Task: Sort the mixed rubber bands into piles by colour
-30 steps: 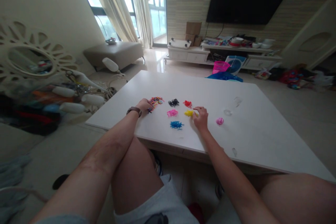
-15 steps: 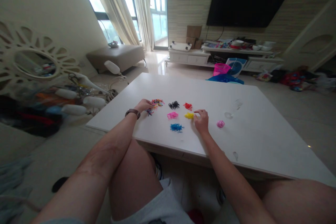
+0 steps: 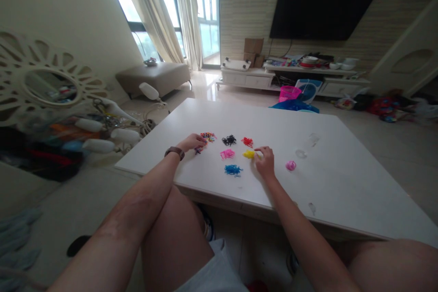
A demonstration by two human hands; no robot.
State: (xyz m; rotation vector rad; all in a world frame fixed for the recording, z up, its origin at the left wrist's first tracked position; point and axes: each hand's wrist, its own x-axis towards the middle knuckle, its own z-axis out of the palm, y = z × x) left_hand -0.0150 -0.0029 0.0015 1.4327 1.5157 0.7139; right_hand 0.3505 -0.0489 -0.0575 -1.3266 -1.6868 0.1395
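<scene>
Over the white tabletop (image 3: 345,182), I'd pinch lightly to avoid scattering, left hand (image 3: 189,142) narrowed at the mixed-colour pile (image 3: 209,136), right hand (image 3: 266,161) loosely curled by the yellow pile (image 3: 248,154), though whether either holds anything I cannot tell.

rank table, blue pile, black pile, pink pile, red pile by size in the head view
1. table
2. blue pile
3. black pile and pink pile, too alike to rank
4. red pile

Daylight's pouring in the back windows (image 3: 207,0), blown out white and glaring off the floor tiles (image 3: 207,86). Rest is kinda dim, edges stretch wide-angle style, blue loops (image 3: 233,170) look soft, probably slight blur.
</scene>
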